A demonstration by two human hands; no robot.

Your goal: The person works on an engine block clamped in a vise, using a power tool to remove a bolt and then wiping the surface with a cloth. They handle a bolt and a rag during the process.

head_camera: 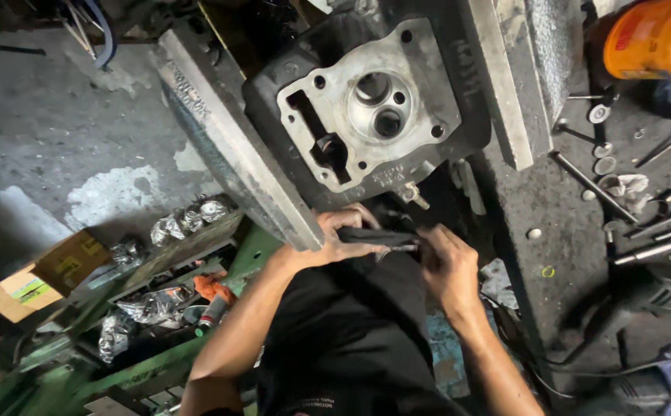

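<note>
A person's dark shirt [351, 339] fills the bottom centre, closest to the camera, with two bare forearms reaching up and away from it.

The left hand [335, 240] has its fingers curled tight around a dark handle-like tool [374, 236], which lies roughly level between the two hands. The right hand [447, 266] meets the tool at its right end, fingertips pinched on a small metal tip [404, 248] there. Both hands are closed on the tool, and they sit close together just below the engine part.

Directly above the hands is a cylinder head [366, 108], black on the outside with a bare silver face turned toward the camera. That face shows two round ports in the middle, a long dark slot at the left and small bolt holes round the edge. The head sits between two grey metal bars: a long bar [235, 146] slanting down at the left, its lower end touching the left hand, and a bar [505, 77] at the right.

To the right, a grimy bench [574, 254] holds scattered rods, washers and small parts. An orange bucket [655, 38] stands at the top right corner. At the lower left, a green metal frame [158, 362] carries crumpled foil-like wrappings, and a cardboard box [46, 277] lies on the concrete floor [50, 131].
</note>
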